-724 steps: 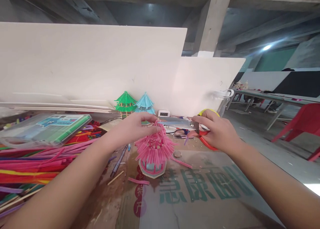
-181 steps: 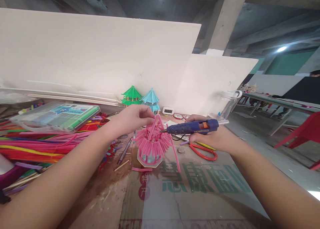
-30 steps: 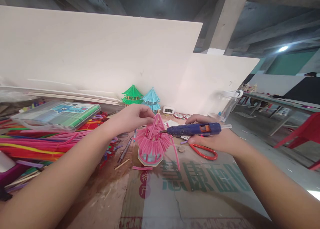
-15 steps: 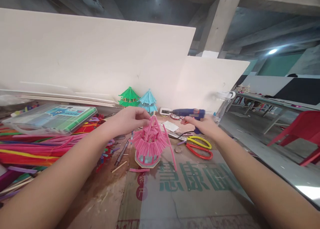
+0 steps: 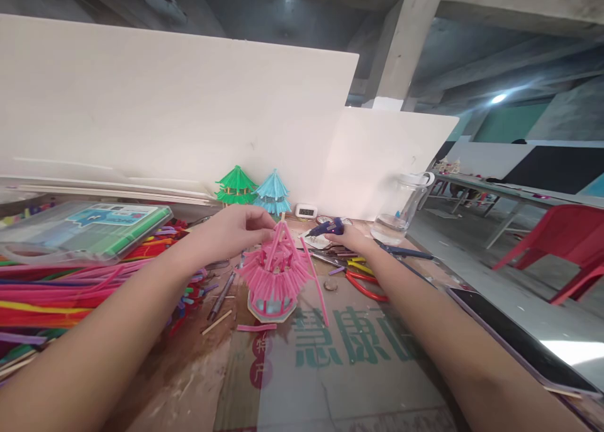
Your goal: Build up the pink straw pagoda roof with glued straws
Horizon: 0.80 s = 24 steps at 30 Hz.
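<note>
A pink pagoda model (image 5: 275, 275), covered in fuzzy pipe-cleaner strips, stands upright on a pale octagonal base. My left hand (image 5: 238, 231) is closed at the upper left of its pointed roof, the fingertips pinching there; they partly hide the contact. Behind it to the right, my right hand (image 5: 353, 240) is wrapped around a dark blue glue gun (image 5: 334, 226). The gun's nozzle points left, low over a small white sheet (image 5: 317, 239). One long pink pipe cleaner (image 5: 317, 284) leans by the model's right side, and a short pink piece (image 5: 257, 327) lies in front.
Green (image 5: 236, 185) and light blue pagoda models (image 5: 274, 192) stand by the white board, near a small timer (image 5: 306, 211). Scissors (image 5: 365, 281), a clear jug (image 5: 401, 209) and a phone (image 5: 519, 337) are on the right. Pipe cleaners (image 5: 70, 287) and a plastic case (image 5: 89, 227) fill the left.
My right hand has moved left and down with the glue gun, now low over the white sheet. My left hand stays at the pink roof. The view has shifted slightly right.
</note>
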### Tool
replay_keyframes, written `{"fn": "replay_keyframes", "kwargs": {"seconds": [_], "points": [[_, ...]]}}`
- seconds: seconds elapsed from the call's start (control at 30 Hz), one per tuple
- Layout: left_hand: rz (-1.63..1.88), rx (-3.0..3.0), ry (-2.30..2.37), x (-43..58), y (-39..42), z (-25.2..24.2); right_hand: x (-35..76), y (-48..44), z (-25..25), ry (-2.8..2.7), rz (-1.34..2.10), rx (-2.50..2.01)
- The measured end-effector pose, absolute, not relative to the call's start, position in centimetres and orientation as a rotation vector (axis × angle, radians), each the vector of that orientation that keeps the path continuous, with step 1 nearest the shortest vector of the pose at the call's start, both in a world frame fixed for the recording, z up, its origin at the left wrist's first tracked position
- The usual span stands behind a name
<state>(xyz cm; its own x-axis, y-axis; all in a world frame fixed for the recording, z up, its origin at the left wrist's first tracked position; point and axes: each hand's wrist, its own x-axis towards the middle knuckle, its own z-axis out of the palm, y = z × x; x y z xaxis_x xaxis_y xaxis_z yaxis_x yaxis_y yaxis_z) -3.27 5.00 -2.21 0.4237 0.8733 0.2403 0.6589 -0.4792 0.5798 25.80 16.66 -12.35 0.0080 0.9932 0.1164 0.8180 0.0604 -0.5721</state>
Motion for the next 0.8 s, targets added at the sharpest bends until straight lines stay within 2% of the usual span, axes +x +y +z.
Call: {"fn": "replay_keyframes", "kwargs": {"seconds": [0.3,0.6,0.8], "points": [[0.736,2.297,1.337,-3.2,4.9,-2.1,27.1,11.6,-9.9,-1.788,0.143,-1.656],[0.781,2.302,1.309,-3.2,4.9,-2.2,22.1,2.4,-7.4,-2.308,0.395,-1.372],[0.754,2.281,1.276,-3.3,5.1,-2.3,20.6,2.4,-9.2,-2.421,0.496,-1.432]]}}
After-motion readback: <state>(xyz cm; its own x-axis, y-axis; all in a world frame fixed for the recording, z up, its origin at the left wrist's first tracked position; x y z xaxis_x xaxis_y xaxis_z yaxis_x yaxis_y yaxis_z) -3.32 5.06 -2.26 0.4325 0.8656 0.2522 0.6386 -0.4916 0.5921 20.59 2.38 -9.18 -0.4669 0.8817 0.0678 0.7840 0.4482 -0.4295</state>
